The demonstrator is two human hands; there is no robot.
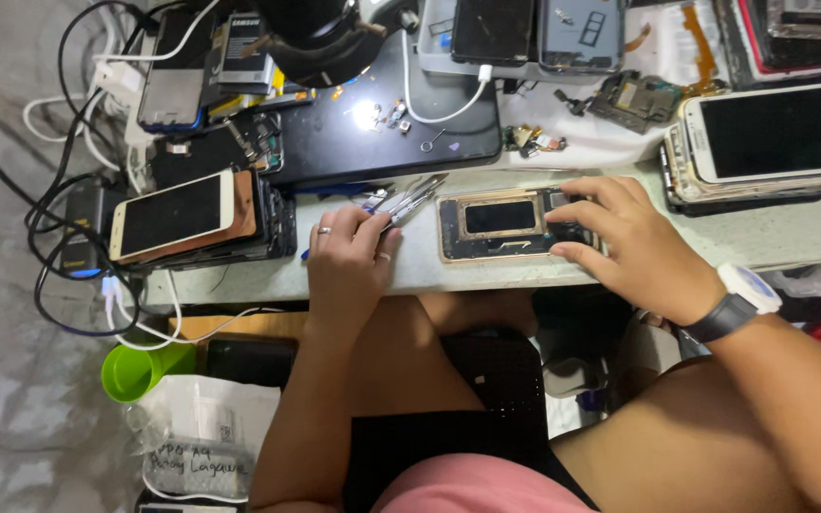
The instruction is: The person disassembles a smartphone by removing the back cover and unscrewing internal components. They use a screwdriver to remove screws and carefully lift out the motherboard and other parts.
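Left hand: my left hand (349, 252) rests on the front edge of the desk (410, 271), fingers curled shut around the handles of the metal tweezers (409, 199), whose tips fan up and to the right, away from my knuckles.
Right hand: my right hand (624, 242) lies on the right end of the opened phone frame (505, 225), fingers spread and loosely bent, fingertips pressing on it; the grip is open and closed on nothing.
Opened phone frame: gold-rimmed, lying flat near the desk's front edge, between my two hands, just right of the tweezers' tips.
Wrist: a white watch on a dark strap (738, 299) sits on my right wrist.
Left of my left hand: a stack of phones (182, 218), the top one white-edged with a dark screen, tilted slightly.
Behind the frame: a black work mat (334, 142) with small screws and parts under a bright spot of light.
Far right: a white phone (776, 133) lying on other handsets.
Back of the desk: a loose circuit board (634, 100) and a white cable (448, 100).
Left edge: a tangle of black and white leads (68, 190).
Below the desk: a green cup (140, 369) near my left knee.
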